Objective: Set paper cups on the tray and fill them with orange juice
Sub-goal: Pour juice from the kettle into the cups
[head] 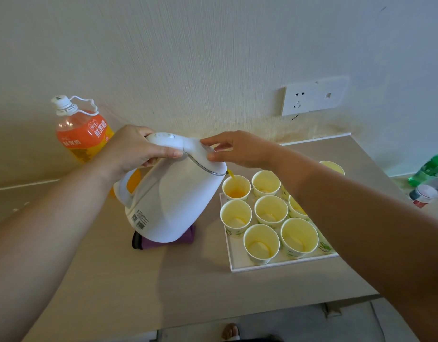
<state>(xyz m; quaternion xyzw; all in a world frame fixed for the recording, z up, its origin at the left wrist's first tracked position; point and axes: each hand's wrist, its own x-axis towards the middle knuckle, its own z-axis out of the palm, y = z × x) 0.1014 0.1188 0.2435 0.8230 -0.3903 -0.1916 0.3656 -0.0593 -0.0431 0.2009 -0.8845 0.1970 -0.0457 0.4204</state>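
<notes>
L hand (136, 149) grips glossy white kettle (173, 198), R hand (240, 149) flat-fingered on lid (200, 154), juice (237, 193) entering paper cup (245, 185).

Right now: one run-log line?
pouring | left grip holds kettle handle | right grip on lid | juice entering far-left cup on tray

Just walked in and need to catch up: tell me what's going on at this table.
A person is pouring orange juice from a white kettle into paper cups on a tray. The left hand grips the kettle's handle and tips it; the right hand rests fingertips on its lid. A stream runs from the spout into the back-left cup, which holds a little juice. The front cups look empty. A capped juice bottle stands by the wall.
</notes>
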